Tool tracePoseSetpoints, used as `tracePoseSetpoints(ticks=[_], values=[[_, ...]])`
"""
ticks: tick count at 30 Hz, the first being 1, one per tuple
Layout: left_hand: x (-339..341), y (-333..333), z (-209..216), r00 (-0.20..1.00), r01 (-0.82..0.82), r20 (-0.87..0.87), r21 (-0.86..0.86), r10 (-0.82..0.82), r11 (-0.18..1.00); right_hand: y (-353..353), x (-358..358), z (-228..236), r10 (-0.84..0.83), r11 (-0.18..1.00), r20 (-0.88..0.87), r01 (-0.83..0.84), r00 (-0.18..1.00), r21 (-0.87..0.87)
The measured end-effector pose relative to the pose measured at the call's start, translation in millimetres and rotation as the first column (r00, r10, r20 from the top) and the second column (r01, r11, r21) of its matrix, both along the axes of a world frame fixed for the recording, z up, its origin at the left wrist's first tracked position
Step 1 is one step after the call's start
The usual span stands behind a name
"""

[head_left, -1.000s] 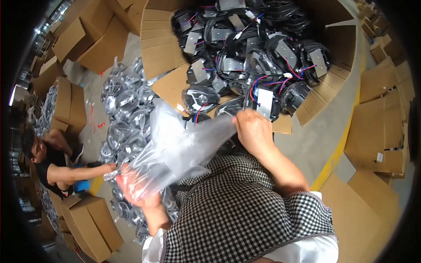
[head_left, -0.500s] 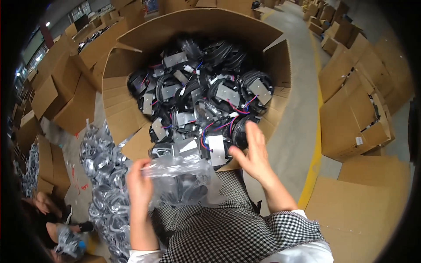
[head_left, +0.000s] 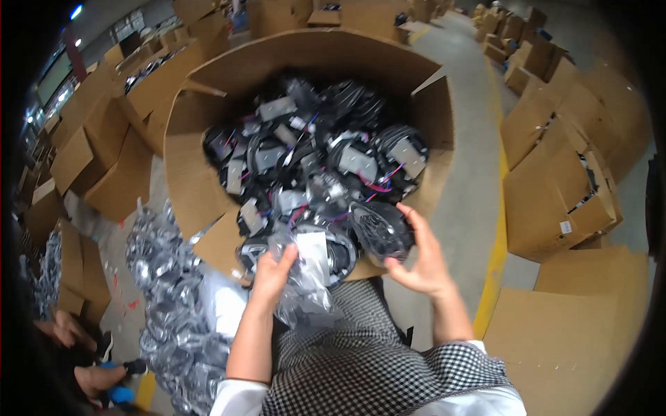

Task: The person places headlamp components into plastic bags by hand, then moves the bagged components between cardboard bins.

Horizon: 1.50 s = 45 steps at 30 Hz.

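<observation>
My left hand is closed on a crumpled clear plastic bag, which hangs over my checked apron. Just above that bag lies a black coiled cable bundle with a pale silver plate, at the near edge of a big cardboard box. On the right, my right hand curves thumb and fingers around a shiny black coiled bundle; whether plastic covers it I cannot tell. Several similar black bundles with silver plates and red and blue wires fill the box.
A long heap of plastic-bagged items lies on the floor to the left. Cardboard boxes stand right of a yellow floor line. At lower left, another person's legs show. More open boxes stand at far left.
My left hand has moved right and slightly up with the plastic bag, which is now bunched rather than spread. My right hand, open before, now curls around a black bundle.
</observation>
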<state>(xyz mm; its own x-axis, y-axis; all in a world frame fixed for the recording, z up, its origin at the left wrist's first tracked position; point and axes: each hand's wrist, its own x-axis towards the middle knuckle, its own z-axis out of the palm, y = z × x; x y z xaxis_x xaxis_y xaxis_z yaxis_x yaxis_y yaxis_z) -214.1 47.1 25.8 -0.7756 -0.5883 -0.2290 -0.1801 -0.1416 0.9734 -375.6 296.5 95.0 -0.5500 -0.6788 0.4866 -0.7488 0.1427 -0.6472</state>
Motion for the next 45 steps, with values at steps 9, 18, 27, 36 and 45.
tracePoseSetpoints(ticks=[9, 18, 27, 36, 45], values=[[32, 14, 99, 0.945, 0.326, 0.145, -0.338, -0.294, 0.883, -55, -4, 29, 0.7, 0.622, 0.644, -0.707, 0.31, -0.337], [49, -25, 84, 0.92, 0.376, 0.03, -0.338, -0.39, 0.862, -28, 65, -60, 0.7, 0.667, 0.695, -0.197, -0.165, -0.718], [66, -75, 73, 0.991, -0.014, 0.116, -0.443, 0.073, 0.896, -35, 77, -17, 0.565, 0.803, 0.778, -0.032, -0.275, -0.595], [108, -5, 153, 0.95, 0.313, 0.256, -0.767, -0.181, 0.561, -158, 85, -62, 0.546, 0.731, 0.657, -0.087, -0.519, -0.677], [133, 11, 64, 0.827, -0.281, -0.017, -0.878, 0.562, 0.387, -178, 69, -42, 0.56, 0.793, 0.827, 0.262, 0.042, -0.55]])
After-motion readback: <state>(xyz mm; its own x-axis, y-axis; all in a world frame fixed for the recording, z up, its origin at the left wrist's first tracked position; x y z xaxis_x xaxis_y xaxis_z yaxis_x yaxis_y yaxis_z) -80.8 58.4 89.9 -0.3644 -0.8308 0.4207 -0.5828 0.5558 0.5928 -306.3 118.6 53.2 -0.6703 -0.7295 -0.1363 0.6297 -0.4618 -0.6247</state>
